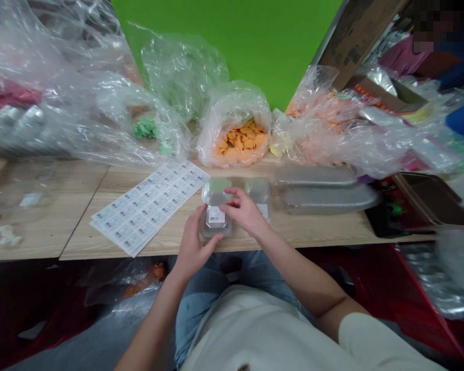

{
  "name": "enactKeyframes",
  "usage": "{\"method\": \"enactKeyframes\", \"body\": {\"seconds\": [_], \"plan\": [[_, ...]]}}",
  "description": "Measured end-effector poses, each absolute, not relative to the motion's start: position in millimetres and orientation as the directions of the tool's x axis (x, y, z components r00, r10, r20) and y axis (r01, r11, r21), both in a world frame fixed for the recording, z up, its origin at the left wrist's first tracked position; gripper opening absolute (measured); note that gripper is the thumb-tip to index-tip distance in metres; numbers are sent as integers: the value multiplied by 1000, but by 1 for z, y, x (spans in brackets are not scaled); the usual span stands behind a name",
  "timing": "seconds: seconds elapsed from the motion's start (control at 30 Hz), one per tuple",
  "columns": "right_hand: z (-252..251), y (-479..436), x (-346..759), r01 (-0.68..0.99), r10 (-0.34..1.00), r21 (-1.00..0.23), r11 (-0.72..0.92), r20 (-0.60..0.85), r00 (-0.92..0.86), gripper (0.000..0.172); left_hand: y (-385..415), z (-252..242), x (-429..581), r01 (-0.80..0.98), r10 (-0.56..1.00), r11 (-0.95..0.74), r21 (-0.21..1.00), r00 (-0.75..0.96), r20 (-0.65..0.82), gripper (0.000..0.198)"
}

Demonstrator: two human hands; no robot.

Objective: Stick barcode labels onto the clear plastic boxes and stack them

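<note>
A small clear plastic clamshell box [215,212] with a barcode label on its lid lies at the front edge of the wooden table [81,206]. My left hand [193,243] grips its near left corner with curled fingers. My right hand [244,210] rests on top of the lid, fingertips pressed together by the label. A second clear box [260,191] sits just behind my right hand. A sheet of barcode stickers [150,203] lies to the left of the box.
An open plastic bag of orange discs [242,141] stands behind the boxes, another orange-filled bag [325,121] to its right, green pieces [146,127] in bags to the left. Stacked clear lids [325,190] lie at right, beside a dark tray [429,201].
</note>
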State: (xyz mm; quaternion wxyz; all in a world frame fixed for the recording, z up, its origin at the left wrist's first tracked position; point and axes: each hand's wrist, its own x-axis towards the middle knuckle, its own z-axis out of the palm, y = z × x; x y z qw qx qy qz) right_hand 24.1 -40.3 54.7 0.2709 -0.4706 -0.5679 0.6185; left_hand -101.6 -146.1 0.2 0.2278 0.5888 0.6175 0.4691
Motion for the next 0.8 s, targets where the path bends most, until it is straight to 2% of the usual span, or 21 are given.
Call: {"method": "enactKeyframes", "body": {"seconds": [0.2,0.37,0.5,0.6,0.63,0.7,0.77,0.8], "plan": [[52,-40,21,342,903,-939,-40,-181,-390,40,-142,10,-98,339,920,-90,937,-331,209,37],[44,-46,19,426,920,-899,98,-81,-383,45,-134,15,-94,419,887,4,908,-421,190,36],[41,-54,26,560,917,-753,344,142,-372,46,-130,15,-93,465,884,24,885,-423,199,38],[41,-58,37,649,905,-630,426,311,-291,44,-130,14,-94,449,892,25,893,-413,182,36],[41,-60,40,644,877,-596,481,343,-338,46,-130,14,-95,436,900,23,900,-401,171,35],[40,-62,42,565,763,-518,642,355,-541,57,-130,17,-99,415,906,9,910,-389,168,34],[39,-62,41,462,637,-475,749,328,-697,64,-134,25,-107,423,861,11,906,-464,206,34],[40,-62,40,430,616,-487,760,328,-716,65,-136,31,-111,425,819,38,904,-532,216,34]]}}
